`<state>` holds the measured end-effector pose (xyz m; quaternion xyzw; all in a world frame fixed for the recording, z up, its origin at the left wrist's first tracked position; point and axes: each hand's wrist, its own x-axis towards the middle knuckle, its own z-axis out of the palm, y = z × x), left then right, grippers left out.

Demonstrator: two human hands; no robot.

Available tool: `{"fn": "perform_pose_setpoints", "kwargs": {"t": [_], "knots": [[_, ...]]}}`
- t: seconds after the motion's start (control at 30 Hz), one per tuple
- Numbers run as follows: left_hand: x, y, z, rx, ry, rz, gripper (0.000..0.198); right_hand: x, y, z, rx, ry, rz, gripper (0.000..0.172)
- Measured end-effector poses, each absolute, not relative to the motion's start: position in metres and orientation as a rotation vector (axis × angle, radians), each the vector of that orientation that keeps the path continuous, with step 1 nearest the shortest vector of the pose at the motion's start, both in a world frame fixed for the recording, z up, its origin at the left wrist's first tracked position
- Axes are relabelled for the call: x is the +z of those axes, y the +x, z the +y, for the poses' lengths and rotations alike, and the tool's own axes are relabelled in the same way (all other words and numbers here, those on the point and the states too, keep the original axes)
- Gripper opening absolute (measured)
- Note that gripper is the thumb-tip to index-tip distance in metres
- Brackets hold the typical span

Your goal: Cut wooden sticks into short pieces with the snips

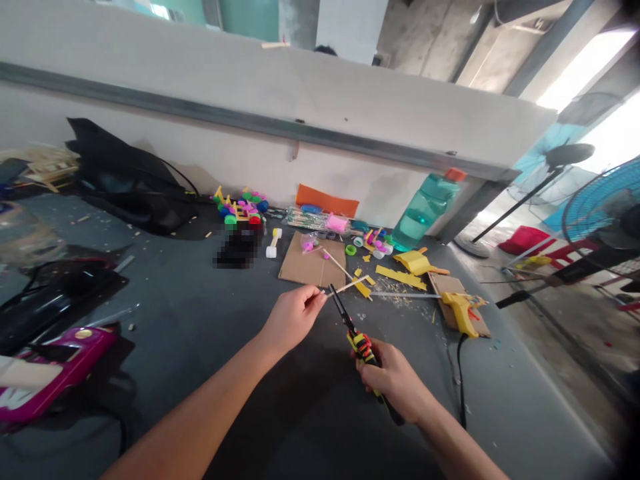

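Left hand (295, 317) pinches a thin stick (353, 285) by the cardboard (299, 263), right hand (387, 370) grips pliers (361, 343), jaws close to the pinch; probably best to steady the stick and squeeze clear of skin.

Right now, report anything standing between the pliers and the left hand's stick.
Nothing visible: the right hand holds the long-nosed pliers with their tips seemingly right at the thin wooden stick in the left hand.
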<state>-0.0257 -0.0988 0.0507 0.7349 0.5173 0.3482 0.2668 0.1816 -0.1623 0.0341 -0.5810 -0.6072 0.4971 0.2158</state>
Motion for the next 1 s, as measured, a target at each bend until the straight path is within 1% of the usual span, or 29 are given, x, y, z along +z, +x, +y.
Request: {"fn": "perform_pose_setpoints", "kwargs": {"t": [0.07,0.27,0.4,0.53,0.8,0.9,1.0], "knots": [[0.051,-0.026,-0.099,0.929,1.961,1.402,0.027,0.034,0.182,-0.162,1.398,-1.595,-1.664,0.017],[0.053,-0.025,-0.101,1.03,2.042,1.428,0.018,0.032,0.184,-0.161,1.621,-1.466,-1.513,0.024],[0.051,-0.024,-0.102,1.065,2.142,1.433,0.014,0.034,0.184,-0.161,1.679,-1.415,-1.452,0.025],[0.048,-0.024,-0.101,1.079,2.267,1.433,0.015,0.039,0.184,-0.16,1.722,-1.383,-1.419,0.024],[0.041,-0.028,-0.098,1.042,2.613,1.333,0.021,0.031,0.185,-0.158,1.627,-1.515,-1.522,0.019],[0.039,-0.029,-0.094,1.14,2.51,1.307,0.02,0.031,0.183,-0.157,1.666,-1.519,-1.437,0.02],[0.039,-0.033,-0.085,1.242,2.261,1.401,0.023,0.034,0.184,-0.154,1.734,-1.434,-1.27,0.024]]}}
